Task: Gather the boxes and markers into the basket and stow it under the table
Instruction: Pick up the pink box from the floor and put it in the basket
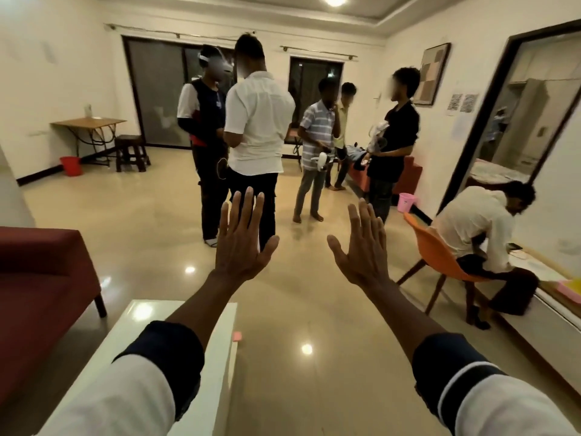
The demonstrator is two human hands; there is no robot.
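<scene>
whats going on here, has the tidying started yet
Not yet, it seems. The person wearing the camera holds the left hand and right hand out in front, open, fingers spread, holding nothing. No basket, boxes or markers are in view. A white table sits below the left arm, and a group of people stands talking further back.

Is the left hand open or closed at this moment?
Open: the left hand is raised with fingers straight and spread, and it holds nothing.

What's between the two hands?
Nothing is held between them. In the head view, the left hand and right hand are raised, open and apart; only bare shiny floor shows through the gap.
</scene>
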